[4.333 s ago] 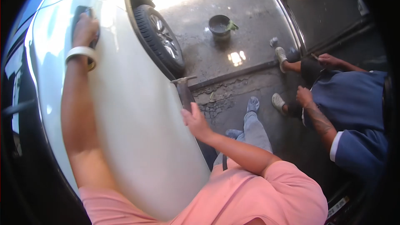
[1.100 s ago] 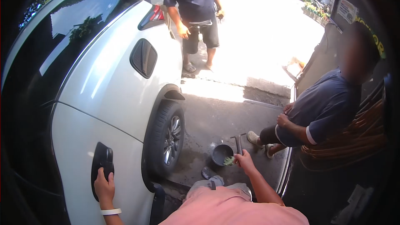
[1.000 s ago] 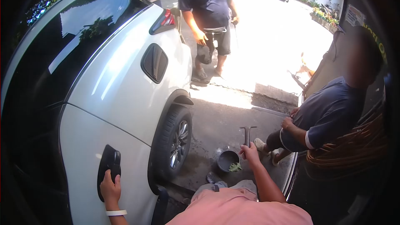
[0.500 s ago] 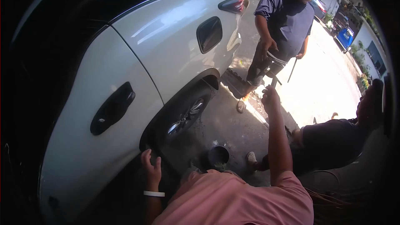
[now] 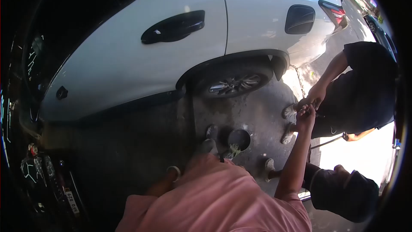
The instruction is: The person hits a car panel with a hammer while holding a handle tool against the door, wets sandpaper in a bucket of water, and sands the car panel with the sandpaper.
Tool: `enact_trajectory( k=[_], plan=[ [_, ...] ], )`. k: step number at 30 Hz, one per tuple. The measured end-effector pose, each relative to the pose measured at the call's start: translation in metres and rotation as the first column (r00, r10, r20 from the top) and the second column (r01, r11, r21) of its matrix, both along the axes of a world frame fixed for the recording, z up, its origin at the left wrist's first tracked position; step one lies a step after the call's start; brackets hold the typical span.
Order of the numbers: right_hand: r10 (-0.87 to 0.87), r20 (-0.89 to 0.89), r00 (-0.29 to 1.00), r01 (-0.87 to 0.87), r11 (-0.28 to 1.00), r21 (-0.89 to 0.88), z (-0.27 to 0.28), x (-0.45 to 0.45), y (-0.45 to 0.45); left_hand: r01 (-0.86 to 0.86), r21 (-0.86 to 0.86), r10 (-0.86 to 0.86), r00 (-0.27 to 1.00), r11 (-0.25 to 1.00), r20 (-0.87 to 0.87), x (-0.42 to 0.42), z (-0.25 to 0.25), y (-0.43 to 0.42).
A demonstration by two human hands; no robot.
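Observation:
My right hand [image 5: 305,119] is stretched out to the right, fingers curled, meeting a co-worker's hand [image 5: 316,96]. Whatever lies between the two hands is mostly hidden; only a small dark bit shows beside my fingers. By my waist, a white wristband [image 5: 175,173] circles my left wrist, and the left hand beyond it is lost in shadow and behind my pink shirt [image 5: 206,193]. That co-worker's other hand [image 5: 352,137] grips a thin dark rod [image 5: 328,141].
A white car [image 5: 257,25] stands ahead, its rear wheel [image 5: 236,85] close to the ground before me. On the floor near my feet sits a black bucket [image 5: 239,140]. A second person [image 5: 343,191] is low at the right. A dark vehicle [image 5: 49,172] is at the left.
My view has turned left. My right hand, earlier holding up a T-shaped tool, now meets the co-worker's hand, and the co-worker is closer. My left hand has dropped from beside the car.

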State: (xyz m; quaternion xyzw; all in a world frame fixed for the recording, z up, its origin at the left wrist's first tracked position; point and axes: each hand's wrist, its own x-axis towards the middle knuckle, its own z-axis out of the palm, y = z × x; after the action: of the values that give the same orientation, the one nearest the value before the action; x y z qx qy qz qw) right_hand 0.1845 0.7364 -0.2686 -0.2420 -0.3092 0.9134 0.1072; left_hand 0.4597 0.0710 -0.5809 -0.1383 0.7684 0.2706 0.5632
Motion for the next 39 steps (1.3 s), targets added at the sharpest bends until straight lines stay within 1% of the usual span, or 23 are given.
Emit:
enact_trajectory(
  k=[2,5,7,8,9,10,12,13,14,15,16,18,20,23,25,27,28,29,30,32,36,38,39],
  plan=[
    [0.052,0.076,0.996,-0.049,0.998,-0.046,-0.037,0.004,0.014,-0.055,0.039,0.05,0.99,0.998,0.131,0.005,-0.001,0.002],
    [0.101,0.14,0.985,-0.09,0.993,-0.081,-0.104,0.008,0.025,-0.299,0.123,0.289,0.953,0.946,0.096,0.001,0.008,0.019],
    [-0.014,0.332,0.943,-0.036,0.989,0.144,-0.12,0.022,-0.007,-0.481,0.207,0.474,0.877,0.852,0.084,-0.005,0.018,0.032],
    [0.131,0.431,0.893,-0.223,0.96,0.17,-0.136,0.034,-0.011,-0.56,0.25,0.558,0.825,0.79,0.089,-0.008,0.031,0.04],
    [0.153,0.436,0.887,-0.33,0.871,0.364,-0.154,0.05,-0.022,-0.626,0.295,0.628,0.772,0.722,0.099,-0.009,0.039,0.046],
    [0.236,0.419,0.877,-0.444,0.733,0.516,-0.227,0.063,-0.009,-0.681,0.332,0.688,0.716,0.653,0.115,-0.011,0.049,0.05],
    [0.18,0.647,0.741,-0.639,0.484,0.598,-0.266,0.115,-0.046,-0.749,0.39,0.767,0.625,0.536,0.146,-0.011,0.068,0.055],
    [0.327,0.718,0.615,-0.788,0.207,0.58,-0.381,0.143,-0.013,-0.767,0.414,0.791,0.591,0.489,0.16,-0.01,0.08,0.055],
    [0.342,0.925,0.164,-0.986,0.085,0.143,-0.372,0.159,-0.039,-0.78,0.434,0.808,0.563,0.451,0.173,-0.008,0.09,0.054],
    [0.496,0.86,0.121,-0.957,-0.171,0.234,-0.449,0.196,-0.033,-0.783,0.451,0.815,0.55,0.428,0.181,-0.006,0.101,0.053],
    [0.443,0.885,0.146,-0.965,0.262,0.028,-0.372,0.216,-0.075,-0.781,0.459,0.814,0.55,0.423,0.186,-0.006,0.11,0.051],
    [0.443,0.881,0.163,-0.932,0.363,-0.01,-0.356,0.256,-0.107,-0.756,0.45,0.777,0.601,0.476,0.188,-0.01,0.131,0.046],
    [0.469,0.878,0.096,-0.995,0.049,0.083,-0.366,0.28,-0.115,-0.686,0.428,0.689,0.702,0.588,0.18,-0.03,0.157,0.037],
    [0.498,0.863,0.077,-0.962,-0.19,0.196,-0.407,0.31,-0.11,-0.547,0.396,0.521,0.834,0.738,0.181,-0.064,0.201,0.022],
    [0.488,0.859,0.154,-0.984,-0.005,0.179,-0.413,0.316,-0.124,-0.378,0.383,0.359,0.925,0.843,0.122,-0.093,0.241,0.014],
    [0.394,0.875,0.28,-0.898,0.43,0.094,-0.405,0.299,-0.146,-0.131,0.37,0.149,0.989,0.92,-0.019,-0.147,0.278,0.009],
    [0.462,0.805,0.371,-0.675,0.73,-0.108,-0.434,0.296,-0.145,0.279,0.209,-0.24,0.951,0.937,-0.193,-0.177,0.278,-0.005],
    [0.46,0.783,0.419,-0.651,0.753,-0.094,-0.422,0.286,-0.155,0.368,0.247,-0.225,0.858,0.896,-0.462,-0.202,0.327,-0.003],
    [0.453,0.76,0.466,-0.625,0.776,-0.079,-0.402,0.268,-0.166,0.18,0.497,0.114,0.856,0.849,-0.504,-0.224,0.345,-0.011],
    [0.239,0.763,0.601,-0.573,0.794,0.203,-0.384,0.255,-0.204,0.291,0.79,0.361,0.767,0.54,-0.53,-0.274,0.417,-0.034],
    [-0.093,0.787,0.61,-0.37,0.844,0.387,-0.385,0.257,-0.283,0.717,0.697,0.546,0.58,0.012,-0.605,-0.331,0.524,-0.123],
    [-0.217,0.805,0.552,-0.288,0.857,0.428,-0.382,0.278,-0.344,0.931,0.365,0.616,0.285,0.005,-0.735,-0.37,0.568,-0.175],
    [-0.201,0.846,0.494,-0.335,0.854,0.398,-0.392,0.292,-0.38,0.805,0.116,0.647,-0.371,0.581,-0.666,-0.383,0.579,-0.204]
  ],
)
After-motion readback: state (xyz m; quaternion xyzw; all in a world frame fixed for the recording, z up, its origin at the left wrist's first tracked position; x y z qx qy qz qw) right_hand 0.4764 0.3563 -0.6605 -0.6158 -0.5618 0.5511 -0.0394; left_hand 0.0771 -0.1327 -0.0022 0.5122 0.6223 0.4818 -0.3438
